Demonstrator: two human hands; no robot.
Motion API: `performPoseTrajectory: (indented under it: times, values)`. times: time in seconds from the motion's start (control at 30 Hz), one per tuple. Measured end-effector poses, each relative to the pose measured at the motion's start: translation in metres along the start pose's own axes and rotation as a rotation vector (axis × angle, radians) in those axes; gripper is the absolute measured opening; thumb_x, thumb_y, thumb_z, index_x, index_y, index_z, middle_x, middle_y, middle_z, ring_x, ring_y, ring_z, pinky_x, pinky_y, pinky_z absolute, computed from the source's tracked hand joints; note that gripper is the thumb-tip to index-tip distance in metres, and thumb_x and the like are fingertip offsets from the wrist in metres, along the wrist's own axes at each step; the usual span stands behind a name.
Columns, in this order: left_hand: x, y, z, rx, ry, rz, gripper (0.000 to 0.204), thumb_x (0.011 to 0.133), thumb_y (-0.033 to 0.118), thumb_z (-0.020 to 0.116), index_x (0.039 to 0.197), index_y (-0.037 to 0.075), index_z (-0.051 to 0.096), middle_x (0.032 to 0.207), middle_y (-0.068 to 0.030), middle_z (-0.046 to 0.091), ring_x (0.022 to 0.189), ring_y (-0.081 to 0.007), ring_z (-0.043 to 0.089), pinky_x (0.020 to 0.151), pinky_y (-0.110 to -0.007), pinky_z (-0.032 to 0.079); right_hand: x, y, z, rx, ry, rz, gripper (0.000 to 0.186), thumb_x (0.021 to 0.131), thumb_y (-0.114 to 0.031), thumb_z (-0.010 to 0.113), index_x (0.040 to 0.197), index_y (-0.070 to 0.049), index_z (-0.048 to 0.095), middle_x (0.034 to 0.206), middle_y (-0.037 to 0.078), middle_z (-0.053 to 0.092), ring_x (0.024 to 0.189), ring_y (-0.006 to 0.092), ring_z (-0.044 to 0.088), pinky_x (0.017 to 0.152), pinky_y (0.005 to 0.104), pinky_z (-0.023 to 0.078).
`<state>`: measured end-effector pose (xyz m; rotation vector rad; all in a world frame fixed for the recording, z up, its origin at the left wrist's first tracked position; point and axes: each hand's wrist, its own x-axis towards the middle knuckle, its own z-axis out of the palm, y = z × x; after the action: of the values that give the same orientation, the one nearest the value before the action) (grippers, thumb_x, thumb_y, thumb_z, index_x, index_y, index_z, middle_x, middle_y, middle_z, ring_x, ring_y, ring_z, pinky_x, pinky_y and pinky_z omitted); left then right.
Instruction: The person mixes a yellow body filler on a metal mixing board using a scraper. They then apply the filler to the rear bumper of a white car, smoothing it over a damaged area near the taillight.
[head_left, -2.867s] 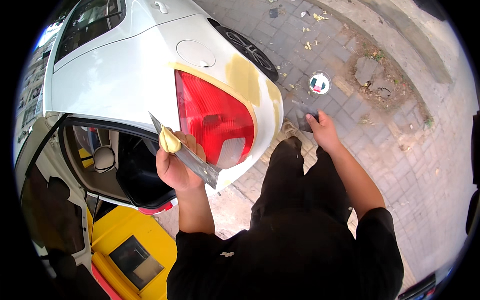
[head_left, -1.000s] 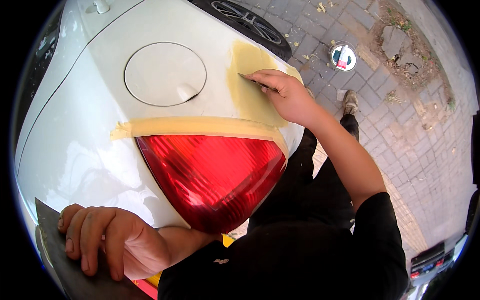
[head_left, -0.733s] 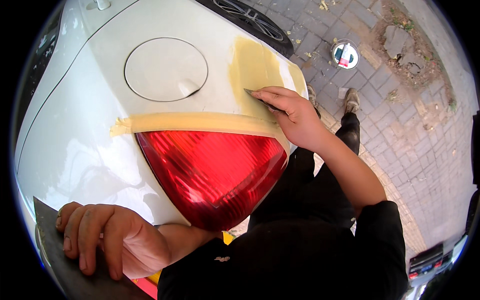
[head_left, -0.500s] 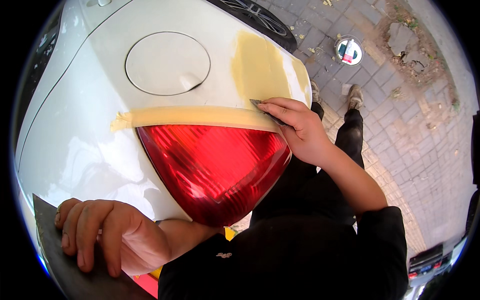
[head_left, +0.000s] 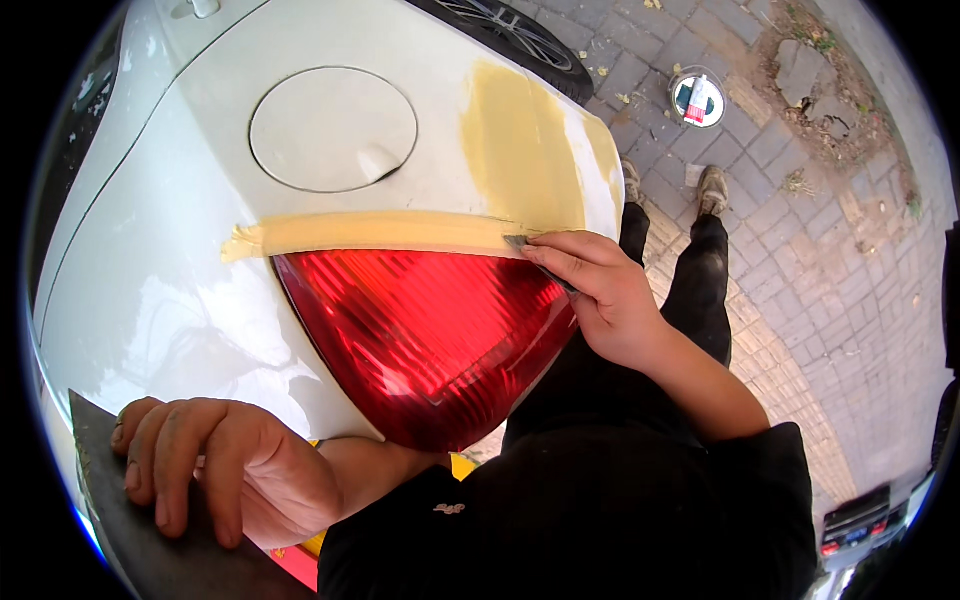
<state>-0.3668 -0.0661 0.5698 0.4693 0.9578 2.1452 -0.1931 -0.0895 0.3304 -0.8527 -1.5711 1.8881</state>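
Observation:
My right hand (head_left: 605, 295) is closed on a thin dark putty scraper (head_left: 516, 242), its edge resting at the right end of the yellow masking tape (head_left: 380, 233). That tape runs along the upper edge of a red tail light (head_left: 430, 330) on a white car body (head_left: 200, 270). Beyond the scraper, a patch of tan filler (head_left: 520, 150) is spread over the car's panel. At the lower left my left hand (head_left: 220, 465) grips a dark flat board (head_left: 150, 540), fingers bent over its face. My thumb there is mostly hidden.
A round fuel flap (head_left: 333, 128) lies left of the filler, a wheel (head_left: 520, 40) above it. On the paving (head_left: 770, 270) stands a round tin (head_left: 698, 100) with a red-and-white tube on top. Broken stones (head_left: 810, 85) lie beyond. Another car (head_left: 855, 525) is at the lower right.
My right hand and the scraper have moved down toward me, from the filler's lower edge onto the tape by the tail light. My left hand and the board stay nearly still.

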Motion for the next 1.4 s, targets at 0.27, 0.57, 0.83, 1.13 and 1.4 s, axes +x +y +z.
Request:
performPoseTrajectory:
  times: [0.27, 0.57, 0.83, 1.13, 1.4]
  values:
    - [-0.002, -0.001, -0.001, -0.028, 0.010, 0.007, 0.022, 0.092, 0.014, 0.060, 0.106, 0.000, 0.049, 0.093, -0.0107, 0.060, 0.078, -0.0174, 0.065, 0.044, -0.021, 0.053, 0.082, 0.070, -0.061, 0.171, 0.186, 0.272, 0.032, 0.096, -0.003, 0.050, 0.124, -0.009, 0.063, 0.114, 0.013, 0.067, 0.098, 0.0155, 0.063, 0.084, 0.0287, 0.050]
    - [-0.004, 0.000, -0.006, 0.030, -0.067, 0.052, 0.037, 0.096, 0.027, 0.059, 0.116, -0.001, 0.044, 0.094, -0.0131, 0.059, 0.082, -0.0208, 0.067, 0.046, -0.023, 0.055, 0.176, 0.133, -0.036, -0.113, 0.026, 0.186, 0.033, 0.094, -0.004, 0.052, 0.123, -0.013, 0.064, 0.107, 0.010, 0.069, 0.093, 0.0181, 0.064, 0.084, 0.0309, 0.050]
    - [-0.005, -0.002, -0.005, 0.036, -0.052, 0.025, 0.026, 0.091, 0.016, 0.063, 0.107, 0.001, 0.048, 0.094, -0.0103, 0.059, 0.081, -0.0165, 0.065, 0.047, -0.021, 0.054, 0.170, 0.129, -0.017, -0.060, -0.058, 0.246, 0.033, 0.093, -0.004, 0.052, 0.122, -0.012, 0.065, 0.101, 0.009, 0.069, 0.087, 0.0169, 0.065, 0.081, 0.0301, 0.051]
    - [-0.003, 0.004, -0.006, 0.057, -0.089, 0.028, 0.033, 0.092, 0.022, 0.063, 0.110, 0.000, 0.048, 0.093, -0.0115, 0.060, 0.082, -0.0185, 0.067, 0.046, -0.023, 0.056, 0.097, 0.082, -0.008, 0.002, -0.050, 0.139, 0.032, 0.093, -0.003, 0.052, 0.123, -0.009, 0.063, 0.115, 0.009, 0.066, 0.104, 0.0219, 0.064, 0.092, 0.0313, 0.048]
    - [-0.004, 0.001, -0.006, 0.037, -0.061, 0.055, 0.027, 0.094, 0.019, 0.061, 0.107, 0.000, 0.049, 0.092, -0.0107, 0.060, 0.081, -0.0173, 0.067, 0.045, -0.023, 0.056, 0.037, 0.045, -0.007, -0.030, -0.029, 0.003, 0.038, 0.087, 0.005, 0.054, 0.122, -0.005, 0.061, 0.121, 0.012, 0.063, 0.112, 0.0282, 0.059, 0.097, 0.0343, 0.046]
